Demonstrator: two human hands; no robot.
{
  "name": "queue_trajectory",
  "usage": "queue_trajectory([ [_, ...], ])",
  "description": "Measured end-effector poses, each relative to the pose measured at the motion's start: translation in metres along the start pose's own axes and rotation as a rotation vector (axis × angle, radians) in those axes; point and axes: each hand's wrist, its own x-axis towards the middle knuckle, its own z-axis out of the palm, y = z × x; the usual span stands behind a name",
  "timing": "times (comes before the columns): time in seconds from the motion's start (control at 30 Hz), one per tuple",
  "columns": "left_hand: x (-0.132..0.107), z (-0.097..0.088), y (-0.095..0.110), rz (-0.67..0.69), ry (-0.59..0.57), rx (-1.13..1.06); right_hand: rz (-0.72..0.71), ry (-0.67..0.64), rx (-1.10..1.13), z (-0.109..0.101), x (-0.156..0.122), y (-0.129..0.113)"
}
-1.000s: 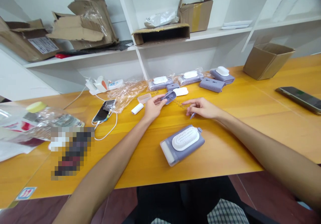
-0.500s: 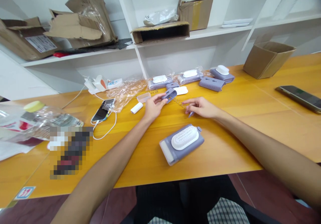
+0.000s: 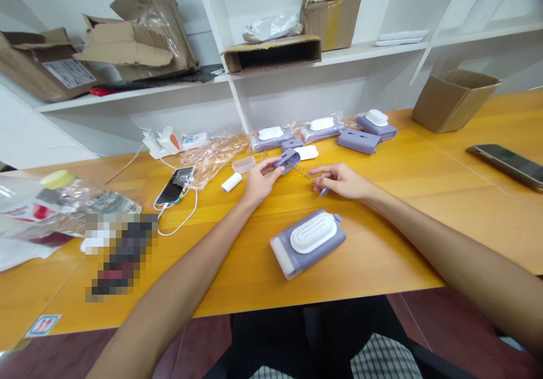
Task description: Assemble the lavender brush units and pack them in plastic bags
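Little has shifted: left hand [image 3: 259,182] has tipped the purple piece [image 3: 287,160] slightly; right hand [image 3: 343,180] has barely moved. Left hand pinches the piece between thumb and fingertips, clear of the desk [image 3: 424,198]. Right hand is half-curled around a small pin [image 3: 323,192], forefinger stretched toward the spring [image 3: 302,171] lying between the hands. Judged: piece is light, stiff, smooth plastic, best held by its edges. Spring looks light and apt to roll; pinch mid-coil.
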Motion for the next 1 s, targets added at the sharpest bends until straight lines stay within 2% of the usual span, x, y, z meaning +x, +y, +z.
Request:
queue_trajectory([
  [0.17, -0.001, 0.0, 0.002, 0.002, -0.04, -0.022, -0.029, -0.017, -0.02, 0.001, 0.0, 0.002],
  [0.53, -0.003, 0.0, 0.005, 0.005, -0.044, -0.013, -0.078, 0.005, -0.058, 0.005, 0.0, 0.005],
  [0.73, -0.008, 0.004, 0.009, 0.007, -0.113, -0.075, -0.125, -0.006, -0.148, 0.006, -0.002, 0.002],
  [1.0, -0.008, 0.007, 0.01, 0.014, -0.029, -0.114, -0.171, 0.008, -0.203, 0.009, -0.003, -0.001],
])
